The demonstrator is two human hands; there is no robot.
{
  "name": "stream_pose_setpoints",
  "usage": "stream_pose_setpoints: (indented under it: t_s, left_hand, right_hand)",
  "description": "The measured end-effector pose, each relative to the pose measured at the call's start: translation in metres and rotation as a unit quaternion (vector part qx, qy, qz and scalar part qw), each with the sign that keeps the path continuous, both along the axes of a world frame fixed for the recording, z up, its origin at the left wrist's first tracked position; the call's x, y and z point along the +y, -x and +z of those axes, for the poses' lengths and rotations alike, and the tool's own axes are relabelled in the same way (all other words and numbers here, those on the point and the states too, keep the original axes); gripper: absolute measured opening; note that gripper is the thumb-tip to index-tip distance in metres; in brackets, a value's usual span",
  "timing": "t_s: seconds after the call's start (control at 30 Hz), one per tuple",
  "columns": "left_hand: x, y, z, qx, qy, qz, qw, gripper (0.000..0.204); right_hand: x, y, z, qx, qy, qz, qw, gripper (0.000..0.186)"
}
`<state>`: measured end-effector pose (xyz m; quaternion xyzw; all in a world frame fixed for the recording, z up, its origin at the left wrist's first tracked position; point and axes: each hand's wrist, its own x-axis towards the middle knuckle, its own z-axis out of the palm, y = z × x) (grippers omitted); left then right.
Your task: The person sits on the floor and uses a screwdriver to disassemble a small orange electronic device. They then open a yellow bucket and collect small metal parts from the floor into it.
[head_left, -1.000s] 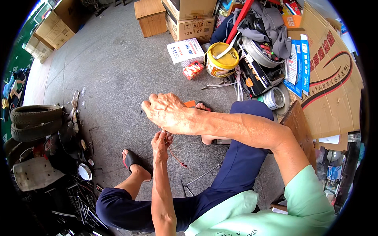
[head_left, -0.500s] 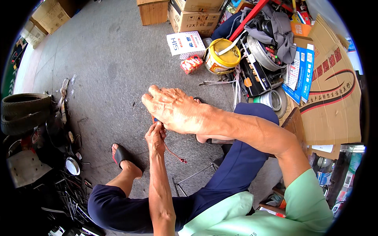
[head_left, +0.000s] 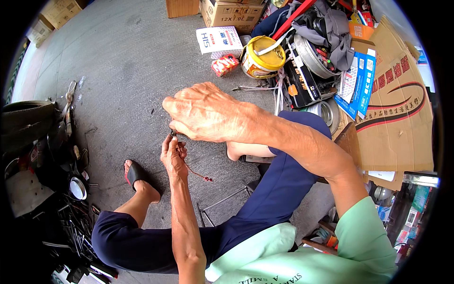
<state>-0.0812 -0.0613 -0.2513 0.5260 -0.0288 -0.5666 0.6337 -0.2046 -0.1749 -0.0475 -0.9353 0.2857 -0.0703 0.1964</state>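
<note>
In the head view, the left hand [head_left: 174, 155] pinches a small, dark, rounded piece [head_left: 173, 134] between thumb and finger, just below the right hand's fingertips. A thin reddish cord [head_left: 195, 173] trails from the left hand's fingers, toward its right. The right hand [head_left: 204, 112] is curled, knuckles up; its back hides whether it grips anything. Beyond it stands a round yellow-lidded bucket [head_left: 263, 54]; grainy grey floor [head_left: 127, 94] spreads beneath both hands.

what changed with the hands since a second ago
The left hand has moved left relative to the right hand; a small dark piece now shows between them, and an orange piece seen earlier no longer shows. The view shifted. The left hand keeps the red wire; the yellow bucket stays put.
</note>
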Motion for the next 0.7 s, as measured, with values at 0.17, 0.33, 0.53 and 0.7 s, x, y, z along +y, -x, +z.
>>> stream_pose_setpoints:
  t_s: [0.17, 0.33, 0.53, 0.7]
  left_hand:
    - [0.017, -0.004, 0.007, -0.01, -0.028, -0.033, 0.999, 0.033]
    - [0.033, -0.001, 0.011, -0.109, -0.068, -0.097, 0.987, 0.028]
    - [0.055, 0.016, 0.017, -0.011, -0.075, -0.073, 0.994, 0.029]
    - [0.073, 0.018, 0.023, 0.102, -0.054, -0.036, 0.993, 0.03]
  right_hand:
    - [0.006, 0.012, 0.013, 0.016, -0.036, 0.014, 0.999, 0.027]
    - [0.008, 0.021, 0.008, -0.013, 0.034, 0.025, 0.999, 0.028]
    - [0.02, 0.041, 0.001, 0.014, -0.018, 0.045, 0.999, 0.022]
    - [0.021, 0.049, 0.014, -0.028, -0.056, -0.079, 0.995, 0.023]
